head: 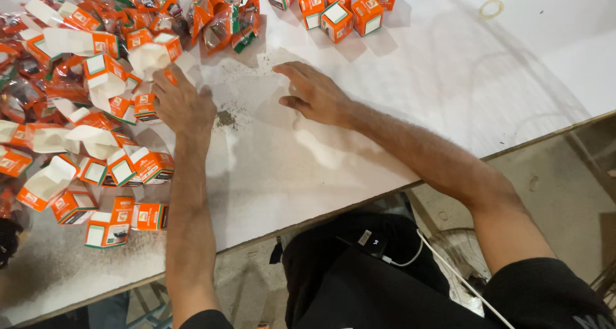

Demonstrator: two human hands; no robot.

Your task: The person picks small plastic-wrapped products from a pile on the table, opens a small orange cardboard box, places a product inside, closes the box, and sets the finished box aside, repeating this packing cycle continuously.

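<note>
Small orange-and-white cardboard cartons (pixel 96 117), many with end flaps open and showing white insides, lie heaped at random on the white table from nine to eleven o'clock; the nearest one (pixel 146 106) touches the fingers of the left hand (pixel 184 104), which rests palm down at the heap's edge. Flat clear plastic packets with orange and green printing (pixel 221 27) are piled at twelve o'clock. Closed cartons of the same kind (pixel 337 21) stand grouped at about one o'clock, beyond the right hand (pixel 314 95), which lies flat on bare tabletop.
</note>
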